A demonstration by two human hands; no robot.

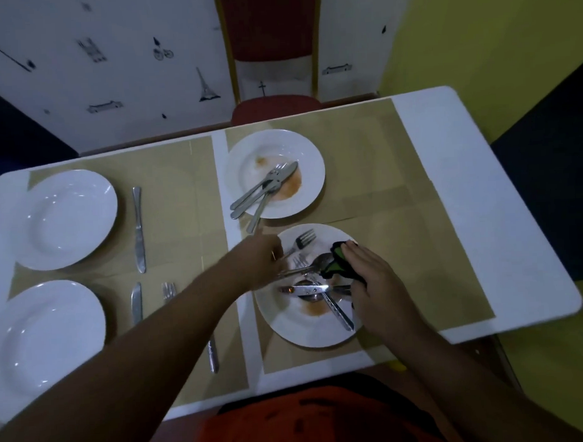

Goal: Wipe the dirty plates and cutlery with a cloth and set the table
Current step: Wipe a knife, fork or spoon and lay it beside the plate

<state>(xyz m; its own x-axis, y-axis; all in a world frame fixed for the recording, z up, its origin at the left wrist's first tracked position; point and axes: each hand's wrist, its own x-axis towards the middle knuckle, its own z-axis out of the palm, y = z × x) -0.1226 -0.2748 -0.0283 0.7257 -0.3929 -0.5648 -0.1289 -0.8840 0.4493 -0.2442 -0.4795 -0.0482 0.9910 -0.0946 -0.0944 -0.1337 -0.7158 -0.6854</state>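
Cloth [337,262], green and black, is gripped in the right hand [375,280] over the right rim of the near stained plate [307,336]. Left hand [263,264] is at the cutlery [310,289] piled on that plate; whether it grips cannot be told. Plate stands on the table [465,214].

plates [68,218] [46,335] [248,149] [297,333] 4 | cloth [338,262] 1 | chair [270,29] 1 | cutlery [138,229] roughly 12

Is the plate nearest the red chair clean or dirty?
Dirty. The plate has orange-brown smears on its inner surface, and a heap of cutlery lies across it, with the handles sticking out over the rim.
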